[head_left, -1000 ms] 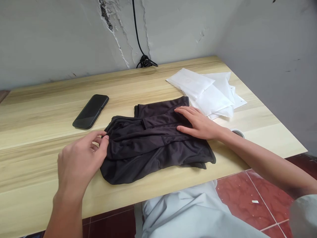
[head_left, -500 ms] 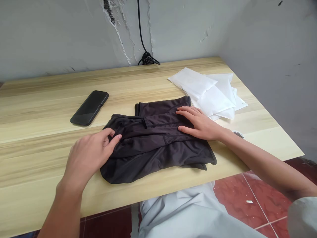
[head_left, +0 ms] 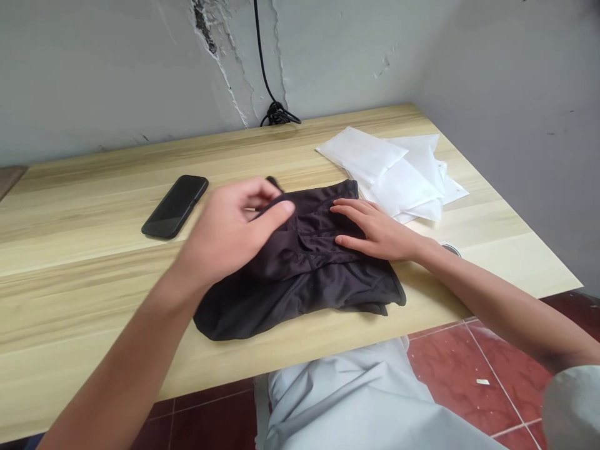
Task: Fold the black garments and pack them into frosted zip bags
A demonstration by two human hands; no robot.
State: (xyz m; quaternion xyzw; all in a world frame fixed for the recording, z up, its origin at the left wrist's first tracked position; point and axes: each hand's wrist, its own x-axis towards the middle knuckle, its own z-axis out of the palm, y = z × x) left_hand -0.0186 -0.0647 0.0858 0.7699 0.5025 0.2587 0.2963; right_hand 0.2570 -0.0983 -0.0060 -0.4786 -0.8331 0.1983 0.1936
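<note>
A black garment with bound edges lies partly folded on the wooden table, its cloth wrinkled. My left hand is over the garment's far left part, thumb and fingers closed on a gathered edge of the cloth. A small dark end of fabric sticks up behind those fingers. My right hand rests flat on the garment's right side with the fingers spread. What kind of garment it is, I cannot tell.
A black phone lies to the left on the table. Several white translucent bags are piled at the back right. Beside my right wrist a round rim shows partly. A black cable lies bundled against the wall.
My left hand has moved right and away from me, carrying the garment's left edge inward over the rest. My right hand has stayed on the cloth.
</note>
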